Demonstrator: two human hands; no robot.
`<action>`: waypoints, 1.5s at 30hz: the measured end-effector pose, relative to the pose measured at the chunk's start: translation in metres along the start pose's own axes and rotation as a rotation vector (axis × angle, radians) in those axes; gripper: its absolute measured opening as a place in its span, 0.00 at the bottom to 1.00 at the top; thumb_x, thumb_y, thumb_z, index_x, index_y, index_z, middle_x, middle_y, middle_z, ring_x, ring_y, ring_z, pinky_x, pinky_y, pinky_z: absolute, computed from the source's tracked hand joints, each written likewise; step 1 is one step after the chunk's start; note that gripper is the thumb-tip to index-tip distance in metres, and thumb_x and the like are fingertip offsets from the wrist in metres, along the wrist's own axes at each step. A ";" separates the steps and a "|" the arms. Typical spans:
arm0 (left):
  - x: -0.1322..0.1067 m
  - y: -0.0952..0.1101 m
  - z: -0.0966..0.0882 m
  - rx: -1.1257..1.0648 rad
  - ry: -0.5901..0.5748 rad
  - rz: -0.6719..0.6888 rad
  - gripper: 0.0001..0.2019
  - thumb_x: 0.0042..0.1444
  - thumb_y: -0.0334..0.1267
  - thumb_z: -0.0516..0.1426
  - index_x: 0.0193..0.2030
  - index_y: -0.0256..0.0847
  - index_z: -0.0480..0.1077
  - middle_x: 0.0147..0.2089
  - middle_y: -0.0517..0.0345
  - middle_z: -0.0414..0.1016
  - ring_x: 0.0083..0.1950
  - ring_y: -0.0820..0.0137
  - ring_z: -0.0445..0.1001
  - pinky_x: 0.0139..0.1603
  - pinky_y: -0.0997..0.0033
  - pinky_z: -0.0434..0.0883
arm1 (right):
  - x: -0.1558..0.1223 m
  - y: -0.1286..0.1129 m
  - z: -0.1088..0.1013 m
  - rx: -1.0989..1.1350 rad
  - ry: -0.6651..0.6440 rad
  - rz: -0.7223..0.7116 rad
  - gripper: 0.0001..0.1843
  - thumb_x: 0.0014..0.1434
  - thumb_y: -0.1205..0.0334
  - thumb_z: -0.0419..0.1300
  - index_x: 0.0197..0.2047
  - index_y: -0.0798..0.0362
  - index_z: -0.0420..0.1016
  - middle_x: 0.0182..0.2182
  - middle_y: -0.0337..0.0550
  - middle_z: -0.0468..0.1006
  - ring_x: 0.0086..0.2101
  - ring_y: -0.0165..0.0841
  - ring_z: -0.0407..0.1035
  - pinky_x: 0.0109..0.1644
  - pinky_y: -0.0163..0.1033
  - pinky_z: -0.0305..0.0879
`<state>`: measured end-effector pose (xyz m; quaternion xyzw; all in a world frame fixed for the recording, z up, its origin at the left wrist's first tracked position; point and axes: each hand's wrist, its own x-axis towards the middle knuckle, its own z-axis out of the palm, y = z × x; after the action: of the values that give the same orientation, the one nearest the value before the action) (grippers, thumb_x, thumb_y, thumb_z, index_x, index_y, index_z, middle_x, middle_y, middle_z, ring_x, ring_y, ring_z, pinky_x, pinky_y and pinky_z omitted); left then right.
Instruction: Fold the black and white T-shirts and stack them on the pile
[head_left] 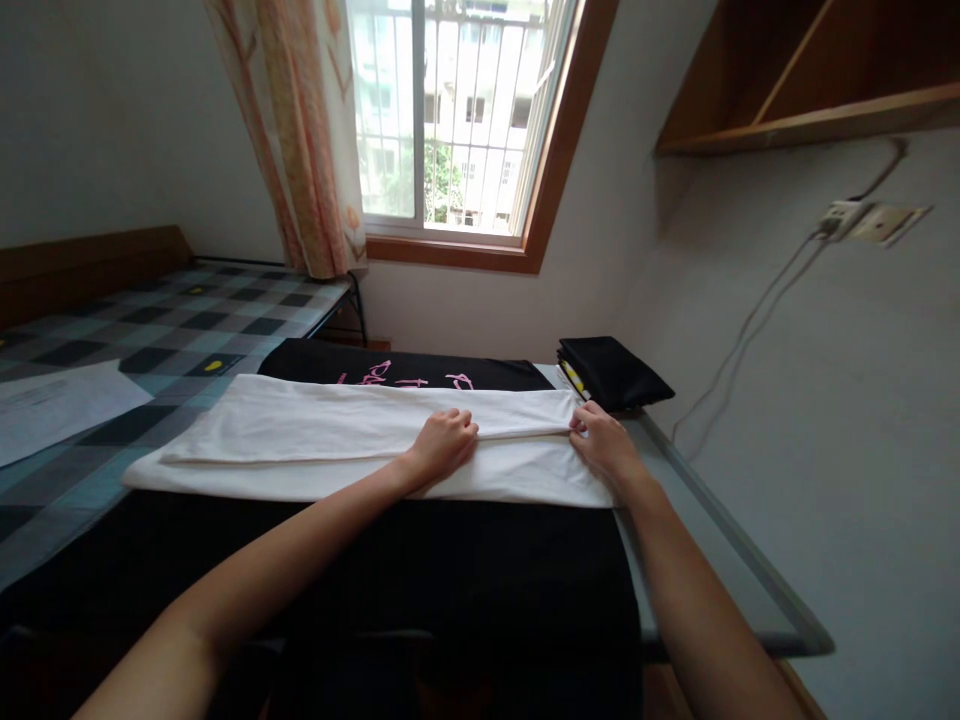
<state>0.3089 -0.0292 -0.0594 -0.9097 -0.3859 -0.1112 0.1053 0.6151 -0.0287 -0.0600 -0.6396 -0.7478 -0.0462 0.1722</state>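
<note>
A white garment [315, 430] lies folded lengthwise across a black cloth with pink lettering [405, 375] on a grey table. My left hand [444, 445] rests on the white garment's folded edge with its fingers curled under, pinching the fabric. My right hand [604, 445] grips the garment's right end, thumb and fingers closed on the upper layer. A folded black garment [615, 372] sits just beyond my right hand at the table's far right corner.
The table's grey metal rim [720, 530] runs along the right, close to the wall. A bed with a checked cover [150, 330] and a white sheet [52, 400] stands at left. Window, curtain [300, 140] and wooden shelf [810, 100] lie beyond.
</note>
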 end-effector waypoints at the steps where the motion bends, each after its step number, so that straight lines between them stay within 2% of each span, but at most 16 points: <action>1: 0.000 -0.001 0.001 0.008 0.000 0.020 0.07 0.61 0.32 0.52 0.37 0.36 0.72 0.41 0.49 0.73 0.42 0.62 0.71 0.40 0.64 0.68 | 0.000 0.000 -0.002 0.019 0.013 0.007 0.03 0.53 0.69 0.56 0.30 0.52 0.69 0.37 0.43 0.71 0.32 0.31 0.67 0.36 0.36 0.58; 3: -0.002 -0.005 0.002 0.013 0.009 0.061 0.07 0.60 0.30 0.53 0.37 0.36 0.72 0.41 0.50 0.72 0.42 0.63 0.70 0.40 0.65 0.68 | 0.000 0.000 -0.004 0.057 0.016 -0.012 0.04 0.51 0.71 0.56 0.29 0.52 0.68 0.36 0.43 0.69 0.32 0.30 0.67 0.37 0.35 0.59; 8: -0.013 -0.011 0.006 -0.013 0.067 0.116 0.08 0.63 0.34 0.51 0.38 0.38 0.72 0.42 0.50 0.71 0.41 0.66 0.69 0.41 0.67 0.67 | 0.001 0.005 0.001 0.127 -0.124 -0.046 0.07 0.49 0.74 0.55 0.27 0.52 0.66 0.34 0.42 0.68 0.30 0.29 0.66 0.37 0.33 0.60; 14: -0.015 -0.013 0.007 -0.070 0.123 0.071 0.08 0.61 0.30 0.53 0.40 0.39 0.73 0.42 0.52 0.72 0.40 0.67 0.71 0.39 0.70 0.66 | 0.000 0.003 -0.003 0.078 -0.096 -0.018 0.05 0.48 0.72 0.56 0.28 0.53 0.69 0.35 0.43 0.70 0.32 0.31 0.67 0.38 0.35 0.59; 18: -0.016 -0.016 0.007 -0.267 0.041 0.071 0.08 0.62 0.37 0.54 0.37 0.41 0.75 0.38 0.56 0.74 0.36 0.71 0.72 0.36 0.74 0.66 | 0.000 0.003 -0.006 -0.001 -0.168 -0.018 0.01 0.49 0.65 0.59 0.27 0.51 0.71 0.31 0.41 0.74 0.35 0.36 0.69 0.40 0.39 0.57; 19: -0.016 -0.018 0.007 -0.312 0.034 0.043 0.09 0.63 0.39 0.54 0.37 0.42 0.75 0.37 0.57 0.74 0.35 0.72 0.72 0.35 0.74 0.66 | 0.000 0.003 -0.006 -0.013 -0.156 -0.024 0.04 0.51 0.62 0.60 0.26 0.51 0.72 0.31 0.41 0.75 0.36 0.37 0.69 0.41 0.40 0.57; 21: -0.015 -0.025 0.009 -0.353 0.072 -0.063 0.12 0.64 0.39 0.51 0.39 0.42 0.76 0.38 0.56 0.75 0.34 0.72 0.73 0.36 0.74 0.67 | 0.001 0.002 -0.004 -0.023 -0.049 -0.029 0.11 0.56 0.55 0.58 0.26 0.51 0.73 0.32 0.43 0.76 0.39 0.40 0.69 0.43 0.42 0.57; 24: -0.015 -0.039 0.015 -0.290 0.169 -0.219 0.12 0.64 0.39 0.51 0.44 0.41 0.76 0.45 0.52 0.75 0.44 0.67 0.74 0.48 0.67 0.69 | 0.004 -0.004 0.002 -0.005 0.172 -0.068 0.16 0.62 0.51 0.54 0.32 0.52 0.76 0.36 0.46 0.77 0.42 0.42 0.70 0.47 0.45 0.58; 27: -0.019 -0.051 0.024 -0.212 0.128 -0.267 0.18 0.63 0.46 0.52 0.55 0.41 0.71 0.58 0.47 0.71 0.59 0.58 0.68 0.61 0.54 0.62 | 0.006 -0.014 0.010 0.024 0.240 -0.168 0.18 0.64 0.50 0.52 0.40 0.52 0.77 0.41 0.49 0.77 0.45 0.43 0.70 0.49 0.46 0.59; 31: -0.024 -0.053 0.034 -0.205 -0.039 -0.254 0.25 0.66 0.52 0.45 0.65 0.46 0.63 0.70 0.48 0.57 0.69 0.56 0.56 0.67 0.48 0.53 | 0.010 -0.033 0.019 0.027 0.148 -0.253 0.18 0.65 0.51 0.51 0.43 0.53 0.77 0.46 0.51 0.76 0.47 0.43 0.69 0.53 0.47 0.60; 35: -0.030 -0.057 0.036 -0.202 -0.075 -0.244 0.27 0.66 0.54 0.42 0.67 0.45 0.59 0.71 0.50 0.54 0.71 0.58 0.52 0.68 0.51 0.51 | 0.023 -0.051 0.026 0.034 -0.046 -0.295 0.21 0.65 0.49 0.52 0.54 0.52 0.74 0.53 0.51 0.73 0.50 0.44 0.68 0.55 0.48 0.60; 37: -0.042 -0.070 0.033 -0.183 -0.064 -0.281 0.27 0.66 0.53 0.43 0.66 0.43 0.61 0.70 0.49 0.57 0.70 0.59 0.54 0.68 0.55 0.53 | 0.032 -0.058 0.028 0.033 -0.112 -0.312 0.22 0.66 0.50 0.51 0.56 0.52 0.72 0.55 0.52 0.72 0.51 0.43 0.68 0.55 0.46 0.61; 40: -0.074 -0.104 0.018 -0.101 -0.024 -0.429 0.25 0.65 0.50 0.45 0.62 0.39 0.65 0.65 0.46 0.65 0.65 0.59 0.62 0.64 0.58 0.58 | 0.043 -0.063 0.033 0.027 -0.123 -0.292 0.21 0.68 0.52 0.48 0.52 0.52 0.75 0.52 0.52 0.74 0.48 0.42 0.69 0.53 0.44 0.61; 43: -0.120 -0.149 -0.005 0.054 -0.053 -0.683 0.24 0.63 0.47 0.46 0.59 0.36 0.68 0.57 0.41 0.70 0.57 0.54 0.68 0.58 0.57 0.64 | 0.049 -0.066 0.039 0.009 -0.086 -0.224 0.20 0.68 0.52 0.47 0.49 0.51 0.76 0.47 0.51 0.76 0.44 0.41 0.69 0.50 0.44 0.61; 45: -0.150 -0.177 -0.023 0.158 -0.101 -0.862 0.25 0.61 0.46 0.47 0.59 0.34 0.67 0.55 0.37 0.70 0.56 0.51 0.68 0.55 0.56 0.65 | 0.050 -0.066 0.044 -0.004 -0.056 -0.203 0.19 0.67 0.52 0.48 0.50 0.50 0.76 0.47 0.52 0.75 0.44 0.41 0.68 0.50 0.45 0.60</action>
<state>0.0755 -0.0171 -0.0613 -0.6591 -0.7421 -0.0704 0.0998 0.5362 0.0193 -0.0757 -0.5620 -0.8131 -0.0470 0.1442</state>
